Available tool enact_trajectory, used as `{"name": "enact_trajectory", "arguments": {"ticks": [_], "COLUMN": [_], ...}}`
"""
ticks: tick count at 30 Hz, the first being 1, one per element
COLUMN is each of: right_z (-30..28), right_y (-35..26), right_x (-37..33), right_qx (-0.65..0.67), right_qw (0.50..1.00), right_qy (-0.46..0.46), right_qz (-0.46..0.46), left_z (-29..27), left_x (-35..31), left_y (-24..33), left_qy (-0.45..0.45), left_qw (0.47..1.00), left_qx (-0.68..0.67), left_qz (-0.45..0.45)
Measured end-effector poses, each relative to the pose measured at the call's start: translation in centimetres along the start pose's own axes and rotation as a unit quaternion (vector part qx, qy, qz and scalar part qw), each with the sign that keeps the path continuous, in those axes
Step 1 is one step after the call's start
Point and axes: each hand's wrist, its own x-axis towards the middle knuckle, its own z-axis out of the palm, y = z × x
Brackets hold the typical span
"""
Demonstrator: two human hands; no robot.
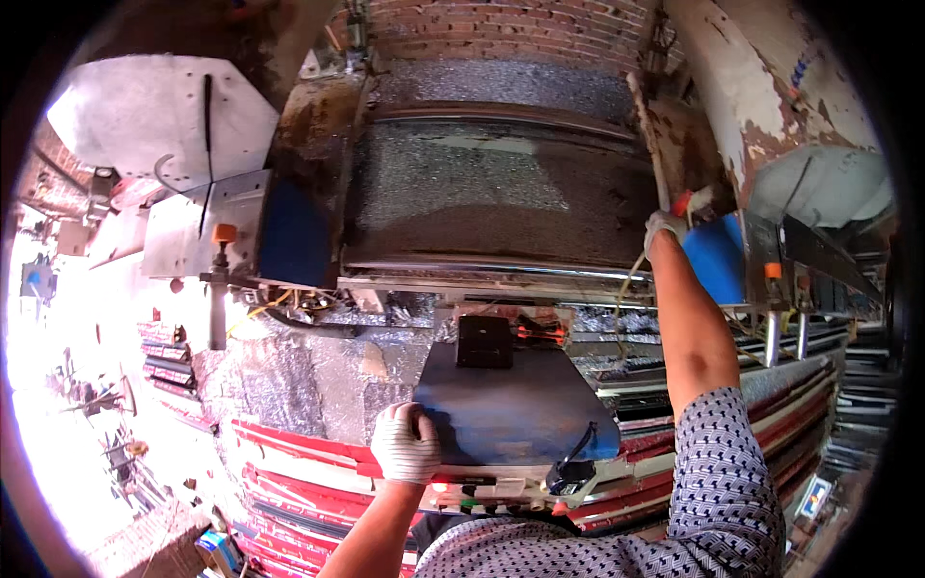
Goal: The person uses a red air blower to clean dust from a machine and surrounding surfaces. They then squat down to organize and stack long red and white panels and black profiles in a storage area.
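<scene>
My left hand (407,443), in a white striped work glove, is closed at the left edge of a blue slanted panel (520,409). Its fingers curl over that edge. A small black box (485,342) sits at the panel's far edge. My right arm stretches forward, and my gloved right hand (663,233) is closed at the right end of a large machine bed (501,222). A small red piece (682,203) shows just beyond its fingers, with something pale beside it. What the right hand grips is hidden. A thin yellowish cord or strip (631,281) hangs below it.
Blue plates (294,236) flank the bed, with orange-topped posts (222,236) alongside. Red-handled tools (540,332) lie behind the panel, and a black device (570,474) hangs at its near right corner. Long red and white strips (308,448) are stacked underneath. A brick wall (501,29) stands behind.
</scene>
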Motion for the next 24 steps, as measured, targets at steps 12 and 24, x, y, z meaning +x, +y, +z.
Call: {"name": "enact_trajectory", "arguments": {"ticks": [12, 24], "right_z": [-5.3, -2.6], "right_y": [-0.4, 0.5], "right_x": [-8.1, -9.0], "right_qx": [-0.206, 0.175], "right_qw": [0.958, 0.977], "right_qy": [-0.062, -0.078], "right_qz": [-0.189, 0.098], "left_z": [0.0, 2.2], "left_x": [-0.2, -1.1], "left_y": [-0.8, -1.6], "left_qy": [0.007, 0.025], "left_qw": [0.999, 0.997], "left_qx": [0.028, -0.066], "left_qz": [0.021, -0.007]}}
